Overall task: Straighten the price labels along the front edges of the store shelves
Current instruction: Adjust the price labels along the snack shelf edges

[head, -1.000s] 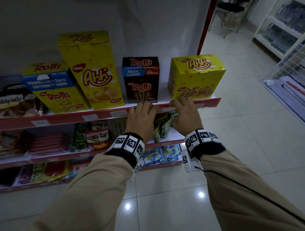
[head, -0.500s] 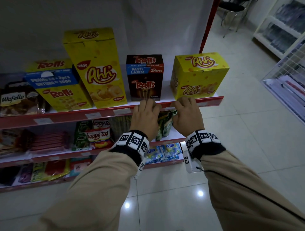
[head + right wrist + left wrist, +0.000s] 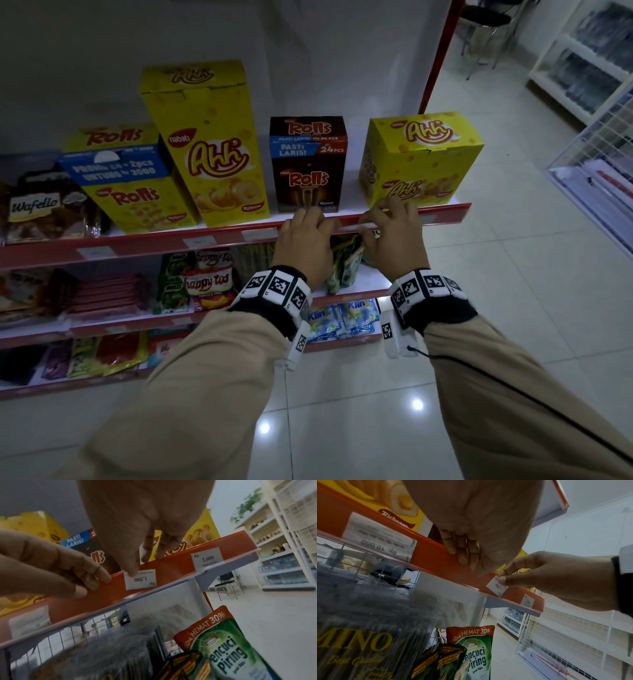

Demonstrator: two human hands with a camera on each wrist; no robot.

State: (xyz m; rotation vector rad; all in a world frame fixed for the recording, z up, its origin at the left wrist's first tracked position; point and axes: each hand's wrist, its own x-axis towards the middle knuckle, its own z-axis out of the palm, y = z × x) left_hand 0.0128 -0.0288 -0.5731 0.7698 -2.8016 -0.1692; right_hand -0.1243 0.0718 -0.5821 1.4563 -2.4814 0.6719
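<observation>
A red price rail point(image 3: 154, 245) runs along the top shelf's front edge. On it a white label point(image 3: 140, 579) reading 1.500 sits upside down. My right hand point(image 3: 144, 563) pinches that label at its upper left corner, thumb on its face, fingers curled over the rail top. From the left wrist view the same label point(image 3: 496, 586) sticks out tilted from the rail under my right hand point(image 3: 503, 577). My left hand point(image 3: 313, 219) grips the rail just left of it, fingertips point(image 3: 462, 559) over the top edge.
A 2.000 label point(image 3: 206, 558) sits upright near the rail's right end; a 10.000 label point(image 3: 380, 539) sits upside down further left. Snack boxes point(image 3: 308, 161) stand just behind the rail. Green soap pouches point(image 3: 228, 649) hang below. A white wire rack point(image 3: 599, 147) stands at right.
Both hands stay at the top rail. My left hand has shifted slightly right, closer to the right hand. The label remains under my right fingers.
</observation>
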